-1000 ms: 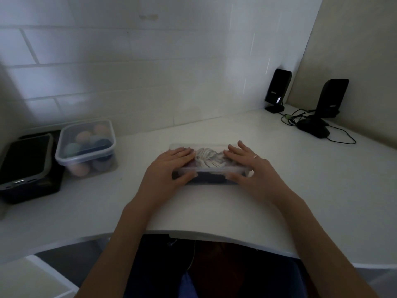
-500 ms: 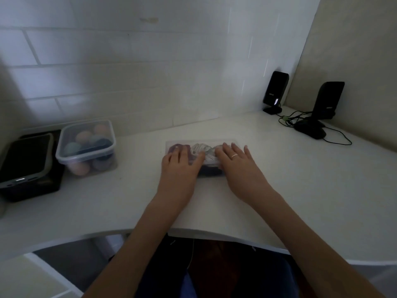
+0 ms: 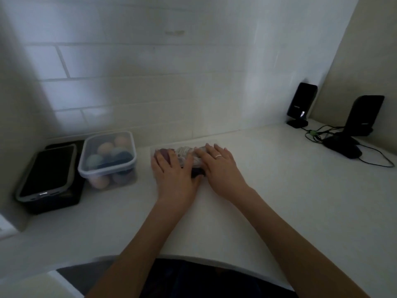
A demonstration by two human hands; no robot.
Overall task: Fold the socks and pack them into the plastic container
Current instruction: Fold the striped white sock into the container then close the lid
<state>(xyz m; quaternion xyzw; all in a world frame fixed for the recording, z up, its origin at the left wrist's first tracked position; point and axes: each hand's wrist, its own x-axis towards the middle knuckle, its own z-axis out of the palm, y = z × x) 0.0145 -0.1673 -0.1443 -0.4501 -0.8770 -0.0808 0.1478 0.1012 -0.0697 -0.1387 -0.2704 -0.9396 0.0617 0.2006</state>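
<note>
Two hands were laid flat, fingers straight, on the lid of the plastic container (image 3: 185, 149), the left hand (image 3: 175, 171) over its near-left part and the right hand (image 3: 217, 163) over its right part, thumbs almost meeting. A second earlier the container had been held near the desk edge with a thumb at its front wall on each side; since then it had been slid away across the desk (image 3: 279, 190) until it stood near the tiled wall, just right of the lidded tub of coloured balls (image 3: 108, 157). Folded socks (image 3: 187, 152), pale and dark red, were seen through the clear lid. Packing was judged finished and the box put aside.
</note>
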